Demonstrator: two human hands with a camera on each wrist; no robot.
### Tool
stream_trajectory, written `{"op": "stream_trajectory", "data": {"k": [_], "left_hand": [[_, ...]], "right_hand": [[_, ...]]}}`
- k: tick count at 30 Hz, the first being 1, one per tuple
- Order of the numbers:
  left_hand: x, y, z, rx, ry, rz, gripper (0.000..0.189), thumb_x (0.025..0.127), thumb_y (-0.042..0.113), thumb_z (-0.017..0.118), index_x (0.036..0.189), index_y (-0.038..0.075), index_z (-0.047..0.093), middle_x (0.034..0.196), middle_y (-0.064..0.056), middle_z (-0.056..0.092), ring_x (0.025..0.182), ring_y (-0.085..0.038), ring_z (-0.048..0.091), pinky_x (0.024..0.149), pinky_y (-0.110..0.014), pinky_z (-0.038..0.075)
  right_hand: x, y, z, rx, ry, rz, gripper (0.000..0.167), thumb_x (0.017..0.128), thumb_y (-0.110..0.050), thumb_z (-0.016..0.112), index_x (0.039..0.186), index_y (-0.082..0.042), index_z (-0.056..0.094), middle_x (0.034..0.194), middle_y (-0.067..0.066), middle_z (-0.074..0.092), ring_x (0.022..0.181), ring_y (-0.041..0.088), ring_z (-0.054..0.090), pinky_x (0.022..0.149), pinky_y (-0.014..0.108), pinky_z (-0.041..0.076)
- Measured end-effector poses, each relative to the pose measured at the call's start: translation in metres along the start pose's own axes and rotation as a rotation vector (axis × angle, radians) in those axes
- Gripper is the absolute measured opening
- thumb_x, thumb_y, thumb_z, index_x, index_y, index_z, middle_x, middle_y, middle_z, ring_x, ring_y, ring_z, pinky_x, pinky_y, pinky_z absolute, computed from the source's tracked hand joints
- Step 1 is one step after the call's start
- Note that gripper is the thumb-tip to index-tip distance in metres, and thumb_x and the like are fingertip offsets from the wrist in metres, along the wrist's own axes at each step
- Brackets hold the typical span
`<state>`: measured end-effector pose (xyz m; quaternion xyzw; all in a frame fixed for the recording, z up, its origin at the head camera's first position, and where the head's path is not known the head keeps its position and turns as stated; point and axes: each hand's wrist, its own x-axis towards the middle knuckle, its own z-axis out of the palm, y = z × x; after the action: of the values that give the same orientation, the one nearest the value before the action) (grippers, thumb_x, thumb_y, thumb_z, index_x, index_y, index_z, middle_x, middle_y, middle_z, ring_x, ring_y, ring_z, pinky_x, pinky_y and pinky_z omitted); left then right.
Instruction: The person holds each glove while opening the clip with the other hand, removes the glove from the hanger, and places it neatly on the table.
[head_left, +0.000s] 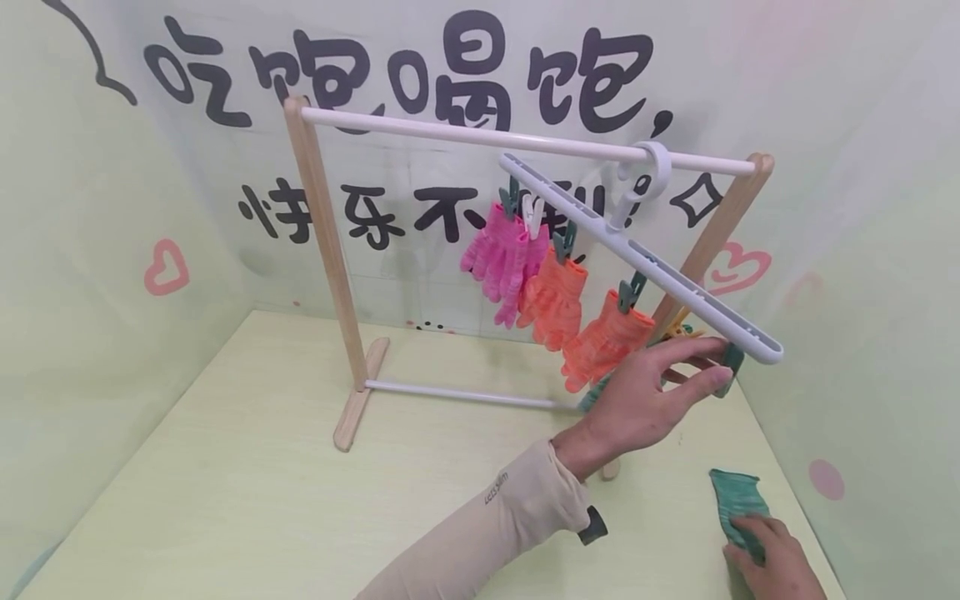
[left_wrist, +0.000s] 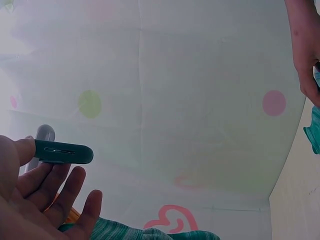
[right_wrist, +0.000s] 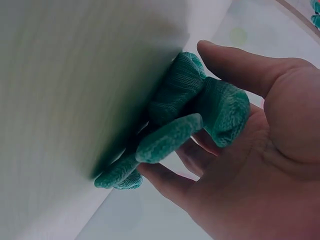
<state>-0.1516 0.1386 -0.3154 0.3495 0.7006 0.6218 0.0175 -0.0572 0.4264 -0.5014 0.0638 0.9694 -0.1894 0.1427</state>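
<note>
My left hand (head_left: 637, 400) reaches up to the right end of a grey clothes hanger (head_left: 675, 287) and pinches a dark green clothespin (left_wrist: 65, 152) between thumb and fingers. On the table at the lower right, my right hand (head_left: 780, 558) has its fingers around a green knit glove (right_wrist: 175, 135), whose cuff points away. Along the hanger, green and white clothespins hold pink gloves (head_left: 498, 254) and two orange gloves (head_left: 555, 300). Partly hidden behind my left hand are a yellow clothespin (head_left: 678, 325) and another green glove (left_wrist: 150, 231).
The hanger hooks over the white top rail (head_left: 465, 133) of a wooden-sided rack. The rack's left post (head_left: 326, 250) stands on a wooden foot (head_left: 360, 396), with a lower white bar (head_left: 465, 393) near the table (head_left: 247, 492). Printed walls enclose the back and sides.
</note>
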Motion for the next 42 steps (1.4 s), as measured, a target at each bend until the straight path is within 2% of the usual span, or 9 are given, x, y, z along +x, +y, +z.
{"op": "stream_trajectory", "data": {"k": [17,28,33,37,39,42], "left_hand": [[-0.001,0.000,-0.004,-0.014,-0.011,-0.004,0.042,0.105,0.029,0.063,0.145,0.016,0.062,0.143,0.004,0.067,0.113,0.008,0.063,0.092,-0.012,0.052],[-0.005,-0.001,-0.005,-0.072,0.003,-0.029,0.041,0.104,0.031,0.064,0.144,0.020,0.063,0.139,0.007,0.070,0.104,0.010,0.065,0.090,-0.014,0.055],[-0.013,-0.004,-0.010,-0.116,0.011,-0.028,0.042,0.104,0.030,0.064,0.145,0.023,0.062,0.140,0.009,0.069,0.112,0.010,0.066,0.094,-0.016,0.055],[-0.023,-0.009,-0.017,-0.143,0.024,-0.009,0.039,0.105,0.029,0.063,0.144,0.021,0.063,0.139,0.006,0.070,0.117,0.008,0.065,0.098,-0.018,0.055],[-0.029,-0.013,-0.023,-0.147,0.049,-0.003,0.037,0.105,0.028,0.063,0.141,0.018,0.065,0.138,0.002,0.070,0.116,0.005,0.066,0.098,-0.020,0.056],[-0.039,-0.020,-0.035,-0.110,0.127,-0.016,0.033,0.105,0.029,0.062,0.135,0.017,0.068,0.133,0.001,0.072,0.113,0.002,0.067,0.095,-0.022,0.057]], "right_hand": [[0.001,-0.006,-0.001,0.034,-0.036,0.055,0.070,0.100,-0.040,0.067,0.140,0.015,0.048,0.140,0.048,0.038,0.127,0.068,0.042,0.101,0.071,0.046],[0.001,-0.015,-0.001,0.018,0.002,0.084,0.070,0.100,-0.042,0.066,0.137,0.015,0.050,0.136,0.049,0.041,0.123,0.066,0.047,0.096,0.069,0.049],[0.001,-0.016,-0.001,0.018,0.006,0.084,0.070,0.100,-0.043,0.067,0.137,0.015,0.050,0.136,0.049,0.041,0.123,0.067,0.046,0.096,0.070,0.049],[0.000,-0.017,-0.001,0.017,0.005,0.089,0.070,0.100,-0.042,0.066,0.137,0.015,0.050,0.136,0.050,0.040,0.123,0.067,0.045,0.097,0.070,0.049],[0.000,-0.017,-0.001,0.014,0.003,0.094,0.070,0.100,-0.041,0.066,0.138,0.015,0.049,0.137,0.050,0.039,0.124,0.067,0.045,0.097,0.071,0.048],[0.000,-0.017,-0.001,0.015,-0.001,0.108,0.072,0.100,-0.043,0.066,0.138,0.015,0.049,0.138,0.050,0.037,0.124,0.068,0.044,0.098,0.071,0.047]]}}
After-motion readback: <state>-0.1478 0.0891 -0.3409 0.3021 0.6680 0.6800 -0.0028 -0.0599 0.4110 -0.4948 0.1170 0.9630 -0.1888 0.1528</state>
